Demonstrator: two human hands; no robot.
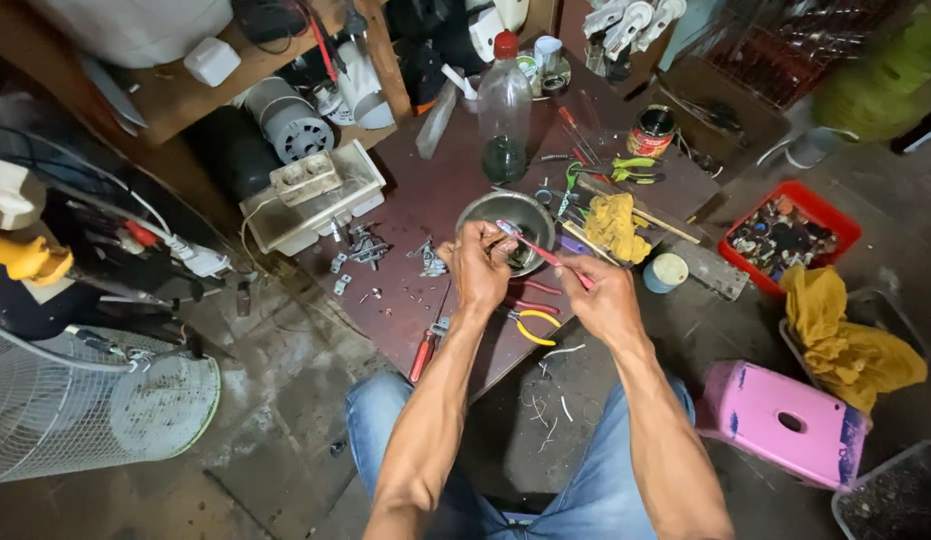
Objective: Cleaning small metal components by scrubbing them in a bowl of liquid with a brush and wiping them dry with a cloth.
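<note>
Seated at the low desk (425, 215), the person pinches a small part in the closed left hand (478, 266) over the metal bowl (518, 217), while the right hand (605, 297) grips a pink toothbrush (542, 252), bristles against that part.

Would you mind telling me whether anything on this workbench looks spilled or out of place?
Small metal parts lie scattered loose across the board, left of the metal bowl, and white wire offcuts litter the floor between the person's knees.
</note>
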